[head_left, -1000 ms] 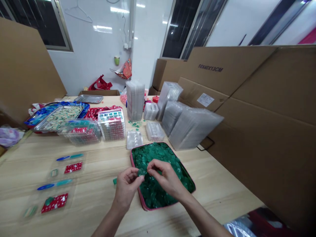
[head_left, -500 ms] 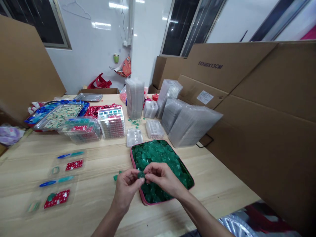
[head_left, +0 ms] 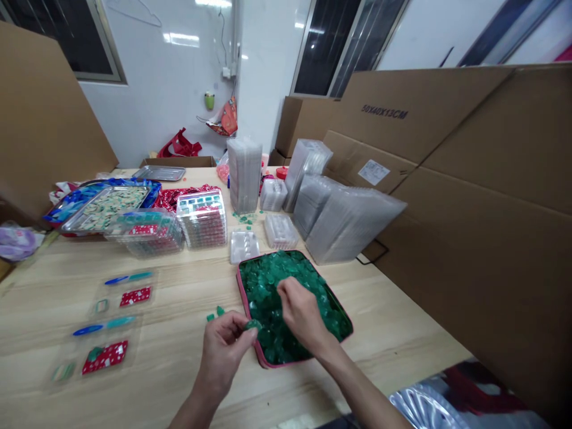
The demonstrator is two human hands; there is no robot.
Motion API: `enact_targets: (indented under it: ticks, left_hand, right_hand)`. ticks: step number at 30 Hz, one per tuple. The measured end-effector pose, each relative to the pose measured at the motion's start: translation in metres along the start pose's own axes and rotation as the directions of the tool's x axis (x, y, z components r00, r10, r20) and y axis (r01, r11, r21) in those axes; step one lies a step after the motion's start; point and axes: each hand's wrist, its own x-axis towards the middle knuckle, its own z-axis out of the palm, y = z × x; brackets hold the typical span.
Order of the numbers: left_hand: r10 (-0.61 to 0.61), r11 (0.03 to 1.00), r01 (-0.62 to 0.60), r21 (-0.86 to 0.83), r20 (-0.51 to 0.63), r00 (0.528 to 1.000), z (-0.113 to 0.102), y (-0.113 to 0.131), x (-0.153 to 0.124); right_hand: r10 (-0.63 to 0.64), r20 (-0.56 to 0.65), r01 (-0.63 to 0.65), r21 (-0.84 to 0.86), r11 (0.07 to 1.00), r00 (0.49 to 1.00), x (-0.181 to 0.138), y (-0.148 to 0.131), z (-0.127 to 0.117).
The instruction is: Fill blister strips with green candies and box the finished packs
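Between thumb and fingertips, my left hand (head_left: 223, 351) pinches a small dark green piece (head_left: 252, 325) at the left rim of a tin. The pink-edged square tin (head_left: 243, 298) is heaped with shiny green pieces (head_left: 268, 274). Over the middle of the heap is my right hand (head_left: 301, 310), its fingers curled closed; whatever is in them, if anything, is hidden. Two loose green bits (head_left: 220, 311) lie beside my left hand. To the left are two clear plastic trays (head_left: 145, 325), each with a blue-green stick, a red dotted packet and a small striped piece; the nearer packet has a green piece on it.
Stacks of clear plastic trays (head_left: 353, 220) lean near a large cardboard box (head_left: 482, 238) on the right. Filled clear packs (head_left: 202, 220) stand at the back left, beside a metal tray (head_left: 107, 208) of small pale pieces. A single empty clear tray (head_left: 244, 247) lies behind the tin.
My right hand has left the green piece and moved up and right over the heap in the tin. My left hand keeps its pinch on the piece, slightly lower.
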Motion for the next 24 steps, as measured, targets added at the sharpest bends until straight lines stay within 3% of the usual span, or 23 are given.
enact_targets:
  ticks: [3, 6, 11, 15, 19, 21, 24]
  left_hand:
    - [-0.035, 0.999, 0.036, -0.036, 0.022, 0.999, -0.001, 0.004, -0.001]
    - [-0.059, 0.997, 0.061, -0.040, 0.045, 0.997, 0.000, 0.001, 0.000]
    - [-0.146, 0.989, 0.149, -0.019, 0.110, 0.983, 0.006, -0.018, -0.003]
    - [-0.165, 0.986, 0.161, 0.042, 0.128, 0.978, 0.012, -0.029, -0.006]
    - [-0.068, 0.984, 0.051, 0.168, 0.098, 0.993, 0.007, -0.030, 0.002]
    - [0.019, 0.971, -0.024, 0.237, 0.027, 0.999, 0.001, -0.029, 0.013]
    - [0.115, 0.948, -0.087, 0.305, -0.075, 0.991, -0.006, -0.027, 0.038]
  right_hand:
    - [0.161, 0.235, -0.235, 0.334, 0.913, 0.958, 0.000, -0.004, -0.008]
    - [0.114, 0.385, -0.294, 0.450, 0.844, 0.916, -0.012, -0.016, -0.011]
    - [-0.014, 0.313, -0.049, 0.190, 0.981, 0.950, -0.040, -0.018, -0.005]
    - [-0.148, 0.241, 0.165, -0.050, 0.985, 0.959, -0.042, -0.005, -0.005]
    - [-0.028, 0.135, 0.032, -0.030, 0.999, 0.990, -0.006, 0.019, -0.016]
    - [0.017, 0.157, -0.018, 0.006, 1.000, 0.987, 0.022, 0.031, -0.021]
    - [0.006, 0.262, 0.006, -0.045, 0.999, 0.965, 0.063, 0.041, -0.019]
